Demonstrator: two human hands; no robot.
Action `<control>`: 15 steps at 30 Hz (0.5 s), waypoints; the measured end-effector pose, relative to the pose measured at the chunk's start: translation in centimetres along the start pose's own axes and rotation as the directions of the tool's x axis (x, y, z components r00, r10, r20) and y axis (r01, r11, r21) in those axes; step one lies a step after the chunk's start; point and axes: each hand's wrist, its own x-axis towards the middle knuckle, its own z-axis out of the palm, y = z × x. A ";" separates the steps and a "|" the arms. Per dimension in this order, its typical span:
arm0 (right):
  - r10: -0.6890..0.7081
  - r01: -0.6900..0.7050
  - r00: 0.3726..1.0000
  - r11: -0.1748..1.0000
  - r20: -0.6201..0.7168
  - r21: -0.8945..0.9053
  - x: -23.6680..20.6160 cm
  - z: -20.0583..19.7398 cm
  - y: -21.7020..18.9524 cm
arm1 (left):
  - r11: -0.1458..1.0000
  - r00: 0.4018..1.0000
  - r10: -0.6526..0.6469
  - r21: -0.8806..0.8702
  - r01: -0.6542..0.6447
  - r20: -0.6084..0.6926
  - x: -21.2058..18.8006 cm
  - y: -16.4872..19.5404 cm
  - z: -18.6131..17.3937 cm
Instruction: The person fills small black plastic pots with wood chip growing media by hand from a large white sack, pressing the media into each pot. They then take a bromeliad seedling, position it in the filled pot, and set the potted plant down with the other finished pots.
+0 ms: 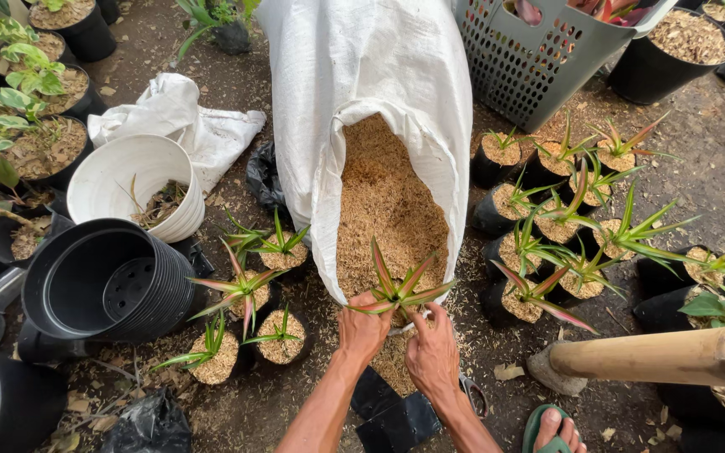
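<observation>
- While both hands pressed around one small plant (398, 289) at the sack's (362, 75) mouth, left hand (363, 329) and right hand (432, 351) fingers gripped its base.
- Many potted plants (547, 226) stood finished on the ground; a stack of empty pots (106, 281) remained.

You are looking at a white woven sack (362, 101) showing tan husks (388, 210), a seedling (399, 289) showing green leaves edged red, black stacked pots (111, 281), a white bucket (140, 180), and a grey perforated basket (539, 59).

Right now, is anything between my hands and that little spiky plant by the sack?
Nothing visible. The left hand and right hand already wrap the base of the spiky plant, at the mouth of the white sack.
</observation>
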 end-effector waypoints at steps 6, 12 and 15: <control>-0.069 0.071 0.997 0.989 0.016 -0.130 0.6 0.2 -0.2 | 0.980 0.967 0.194 0.084 -0.182 -0.167 0.0 -0.5 0.6; 0.052 -0.039 0.993 0.992 0.106 -0.122 1.5 0.2 -0.9 | 0.999 0.998 0.050 0.022 -0.049 -0.040 0.5 -1.3 0.7; 0.134 -0.109 0.972 0.985 0.193 -0.136 2.1 -0.7 -1.0 | 0.996 0.996 -0.074 -0.047 0.077 0.055 0.4 -1.2 0.7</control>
